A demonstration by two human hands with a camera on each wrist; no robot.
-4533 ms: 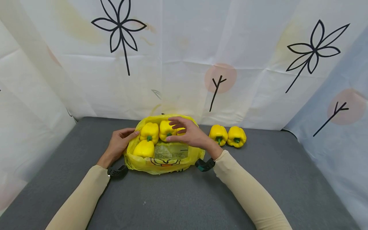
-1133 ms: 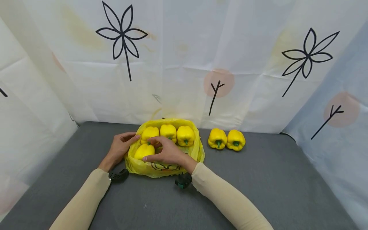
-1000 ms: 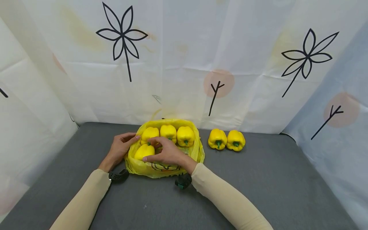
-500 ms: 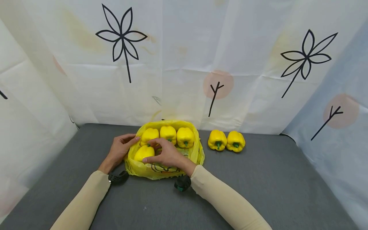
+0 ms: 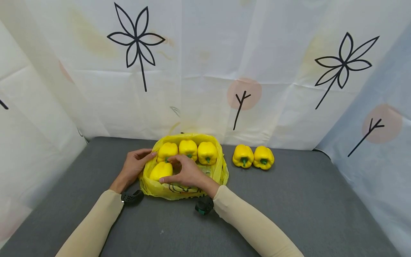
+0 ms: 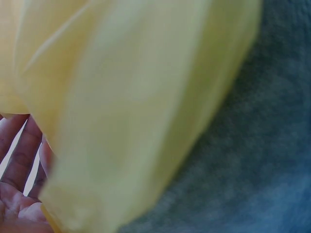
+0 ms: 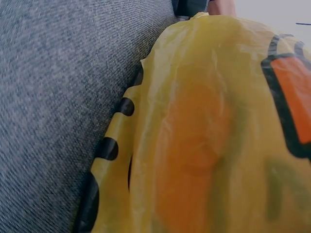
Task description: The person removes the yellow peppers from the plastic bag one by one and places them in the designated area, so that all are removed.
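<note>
A yellow plastic bag lies with its mouth held wide. My left hand pinches its left rim, thumb over the edge; in the left wrist view the fingers show beside the blurred plastic. Inside, my right hand has thumb and fingers around the right side of the front-left yellow bell pepper. Behind it, a row holds the left pepper, the middle pepper and the right pepper. The bag's printed front hides the right hand in the right wrist view.
Two more bell peppers, one beside the other, sit on the grey table to the right of the bag. A white patterned curtain rises behind the table's back edge.
Since the earliest frame, my right hand has moved left and forward from the back-row peppers to the front-left one. Over the last second both hands stay nearly still.
</note>
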